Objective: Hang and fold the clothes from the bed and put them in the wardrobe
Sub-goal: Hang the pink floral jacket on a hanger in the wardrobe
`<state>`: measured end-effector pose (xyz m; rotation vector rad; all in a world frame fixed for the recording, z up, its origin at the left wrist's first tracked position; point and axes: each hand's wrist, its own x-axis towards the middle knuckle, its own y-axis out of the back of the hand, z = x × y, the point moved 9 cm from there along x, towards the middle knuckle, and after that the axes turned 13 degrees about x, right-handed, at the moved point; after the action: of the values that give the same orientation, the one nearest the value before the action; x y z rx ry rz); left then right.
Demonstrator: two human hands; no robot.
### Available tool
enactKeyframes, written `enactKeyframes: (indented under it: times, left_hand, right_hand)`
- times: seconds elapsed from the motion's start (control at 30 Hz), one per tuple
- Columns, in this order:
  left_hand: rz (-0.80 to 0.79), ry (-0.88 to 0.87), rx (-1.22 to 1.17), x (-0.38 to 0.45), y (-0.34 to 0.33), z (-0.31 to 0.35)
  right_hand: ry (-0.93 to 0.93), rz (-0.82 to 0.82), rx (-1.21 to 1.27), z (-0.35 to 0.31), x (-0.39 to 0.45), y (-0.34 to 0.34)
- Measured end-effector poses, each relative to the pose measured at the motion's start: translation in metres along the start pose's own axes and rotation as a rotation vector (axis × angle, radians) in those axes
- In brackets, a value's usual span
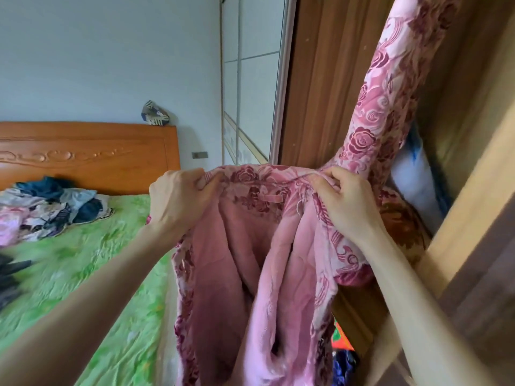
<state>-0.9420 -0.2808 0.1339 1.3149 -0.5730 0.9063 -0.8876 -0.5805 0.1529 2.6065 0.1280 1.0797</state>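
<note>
A pink rose-patterned fleece robe (267, 246) is being held up by its shoulders right in front of the open wardrobe (473, 190), so the hanging step looks to be the one in hand. The left hand (178, 199) is curled tight round the left shoulder seam, and the right hand (342, 201) is pinched on the fabric at the other shoulder. The plush lining is turned toward the camera, a small hanging loop (269, 196) is seen just under the collar, and one sleeve (390, 87) is flung upward against the wardrobe side.

No hanger can be made out, so it can't be told whether one is already inside the shoulders. Probably a hanger has to be fed in, or the loop caught on a hook, and that stray sleeve needs to be pulled down first so nothing gets snagged on the frame.

As for the room: a bed (92, 274) with a green quilted cover and an orange carved headboard (89, 151) is off to the left, and a heap of mixed clothes (50, 210) is still waiting on it. A sliding wardrobe door (250, 79) is seen behind, and something blue and white (412, 185) is tucked on a shelf inside.
</note>
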Motion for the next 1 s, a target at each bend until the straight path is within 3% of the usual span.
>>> enactKeyframes:
  times: [0.23,0.47,0.73,1.0]
  left_hand:
    - [-0.012,-0.075,0.006,0.066,-0.069,-0.018]
    - [-0.004,-0.090,-0.094,0.130,-0.121,-0.038]
    - [0.038,-0.082,-0.203,0.199,-0.180,-0.041]
    - [0.034,-0.193,-0.326,0.276,-0.253,-0.004]
  right_hand:
    - [-0.069,-0.165,-0.017,0.051,0.078,-0.032]
    - [-0.068,-0.152,-0.032,0.079,0.148,-0.063]
    - [-0.065,-0.056,-0.118,0.105,0.219,-0.064]
    - [-0.031,0.159,-0.120,0.146,0.275,-0.025]
